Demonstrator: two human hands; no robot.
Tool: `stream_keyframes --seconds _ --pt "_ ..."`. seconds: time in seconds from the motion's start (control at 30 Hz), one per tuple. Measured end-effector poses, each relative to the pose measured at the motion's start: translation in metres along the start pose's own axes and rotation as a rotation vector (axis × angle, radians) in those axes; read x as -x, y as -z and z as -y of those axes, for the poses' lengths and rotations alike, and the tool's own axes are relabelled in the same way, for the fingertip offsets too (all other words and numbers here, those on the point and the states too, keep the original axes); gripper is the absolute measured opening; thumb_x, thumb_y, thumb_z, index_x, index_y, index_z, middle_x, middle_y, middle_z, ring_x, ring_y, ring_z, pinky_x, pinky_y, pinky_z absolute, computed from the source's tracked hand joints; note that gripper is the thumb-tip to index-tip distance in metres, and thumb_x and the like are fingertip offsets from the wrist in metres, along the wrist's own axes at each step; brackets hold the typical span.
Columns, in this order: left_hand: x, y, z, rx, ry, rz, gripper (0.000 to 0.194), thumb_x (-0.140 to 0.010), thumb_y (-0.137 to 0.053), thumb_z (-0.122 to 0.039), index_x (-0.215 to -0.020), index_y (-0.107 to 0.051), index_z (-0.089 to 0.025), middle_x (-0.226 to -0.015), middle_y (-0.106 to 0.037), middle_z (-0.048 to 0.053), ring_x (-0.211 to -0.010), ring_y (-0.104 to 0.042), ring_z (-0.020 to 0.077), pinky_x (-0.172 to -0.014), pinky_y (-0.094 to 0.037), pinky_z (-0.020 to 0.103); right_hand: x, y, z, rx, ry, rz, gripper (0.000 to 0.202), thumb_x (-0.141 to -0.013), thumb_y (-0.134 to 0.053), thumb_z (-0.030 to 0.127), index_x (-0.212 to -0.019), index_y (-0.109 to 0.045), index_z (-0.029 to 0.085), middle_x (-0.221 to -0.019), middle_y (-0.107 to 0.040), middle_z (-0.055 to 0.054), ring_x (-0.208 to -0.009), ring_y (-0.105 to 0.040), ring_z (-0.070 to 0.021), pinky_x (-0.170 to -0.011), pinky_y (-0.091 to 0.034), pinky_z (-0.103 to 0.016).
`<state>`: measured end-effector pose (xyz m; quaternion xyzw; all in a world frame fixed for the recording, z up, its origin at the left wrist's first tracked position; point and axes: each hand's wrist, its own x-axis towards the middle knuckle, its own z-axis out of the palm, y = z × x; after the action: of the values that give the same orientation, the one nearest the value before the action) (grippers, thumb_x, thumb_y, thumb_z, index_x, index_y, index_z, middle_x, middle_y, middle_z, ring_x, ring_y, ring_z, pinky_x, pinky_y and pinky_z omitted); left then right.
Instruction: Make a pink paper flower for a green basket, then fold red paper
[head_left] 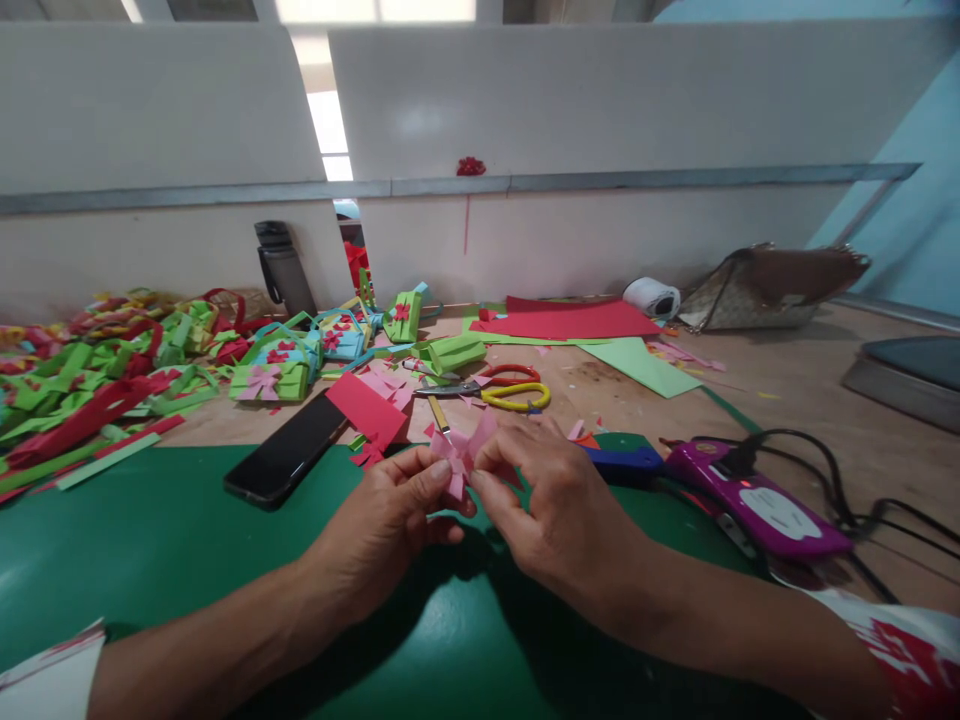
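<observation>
Between my two hands is a pink paper flower [459, 462], held above the green mat [172, 540]. My left hand [405, 510] pinches its left side between thumb and fingers. On the other side, my right hand [547, 480] grips a petal with thumb and forefinger, partly covering the flower. Just beyond lie a red paper piece [369, 410], pink paper scraps [390, 385] and scissors with red and yellow handles [517, 395]. A black phone [289, 450] rests left of my hands.
Small green and blue paper bags [270, 380] and a heap of paper strips [82, 390] fill the left. A dark bottle [286, 270] stands behind. Red sheets [570, 318], a purple power strip [757, 500] with black cables and a brown handbag [772, 285] lie right.
</observation>
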<state>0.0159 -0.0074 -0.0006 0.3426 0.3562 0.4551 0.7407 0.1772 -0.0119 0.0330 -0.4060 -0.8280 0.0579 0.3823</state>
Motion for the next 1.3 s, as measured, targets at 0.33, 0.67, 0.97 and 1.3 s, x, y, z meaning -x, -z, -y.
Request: stream_keyframes --seconds 0.33,0.67,0.97,1.3 --pt "0.0022 -0.0011 0.0015 -0.047 -0.023 0.001 0.02 -0.076 -0.075 -0.029 -0.09 -0.066 -0.016 -0.082 -0.064 0.004 -0.067 -0.061 0.0134 -0.058 -0.053 0.024 -0.0008 0.0004 0.0002 -0.019 -0.033 0.035 0.019 -0.08 -0.046 0.007 -0.065 -0.043 0.019 -0.065 -0.052 0.002 -0.061 -0.044 -0.013 -0.075 -0.033 -0.035" --pt "0.0022 -0.0035 -0.0007 -0.116 -0.073 0.009 0.015 -0.075 -0.075 -0.028 -0.08 -0.068 -0.016 -0.075 -0.061 0.001 -0.066 -0.058 0.011 -0.058 -0.05 0.021 0.0001 0.0 -0.0007 0.027 -0.044 0.08 0.018 -0.082 -0.047 0.009 -0.066 -0.044 0.018 -0.066 -0.051 0.003 -0.061 -0.042 -0.0123 -0.082 -0.031 -0.039" --pt "0.0027 -0.0064 -0.0011 -0.253 -0.093 -0.053 0.018 -0.073 -0.076 -0.03 -0.081 -0.071 -0.015 -0.077 -0.062 0.004 -0.07 -0.057 0.0131 -0.061 -0.047 0.022 0.0016 -0.0021 -0.0015 0.072 -0.043 0.1 0.018 -0.082 -0.047 0.009 -0.068 -0.043 0.019 -0.067 -0.051 0.001 -0.064 -0.045 -0.0145 -0.082 -0.03 -0.038" --pt "0.0026 -0.0049 -0.0006 -0.336 -0.127 -0.038 0.02 -0.077 -0.072 -0.034 -0.085 -0.07 -0.016 -0.08 -0.062 0.003 -0.074 -0.057 0.0138 -0.066 -0.047 0.024 0.0008 -0.0049 -0.004 0.05 -0.044 0.083 0.019 -0.081 -0.049 0.01 -0.066 -0.043 0.019 -0.063 -0.05 0.003 -0.062 -0.042 -0.0134 -0.084 -0.03 -0.04"
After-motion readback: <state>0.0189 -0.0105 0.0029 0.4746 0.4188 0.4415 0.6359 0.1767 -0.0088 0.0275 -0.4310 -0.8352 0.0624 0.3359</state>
